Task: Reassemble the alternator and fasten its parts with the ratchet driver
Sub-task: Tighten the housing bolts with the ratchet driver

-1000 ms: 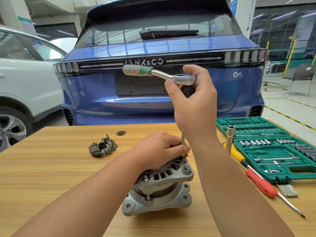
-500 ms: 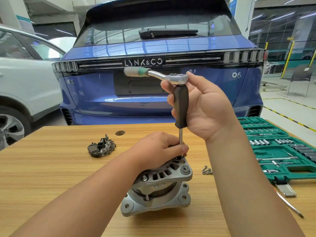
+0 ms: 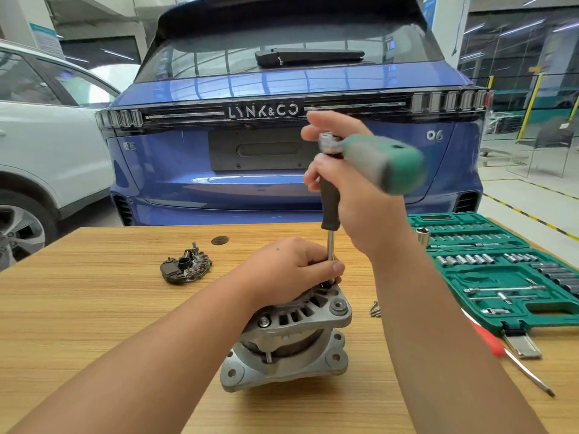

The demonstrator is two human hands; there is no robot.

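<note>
The silver alternator [image 3: 291, 349] stands on the wooden table [image 3: 94, 324], near its front middle. My left hand [image 3: 288, 270] rests on top of the housing and pinches the lower end of the driver's steel shaft. The ratchet driver [image 3: 330, 195] stands upright over the alternator, with a black grip and a ratchet head on top. Its green and grey handle [image 3: 385, 161] points toward me and to the right, blurred. My right hand [image 3: 354, 189] is wrapped around the black grip just below the ratchet head.
A dark rectifier part [image 3: 186, 266] lies on the table to the left. A few loose screws [image 3: 375, 309] lie right of the alternator. A green socket set case [image 3: 501, 270] sits open at the right, with a red-handled screwdriver [image 3: 513, 358] in front. A blue car [image 3: 282, 145] stands behind the table.
The ratchet handle has swung from pointing left around to pointing right and toward me. My right hand shifted its grip on the driver. My left hand and the alternator stayed put.
</note>
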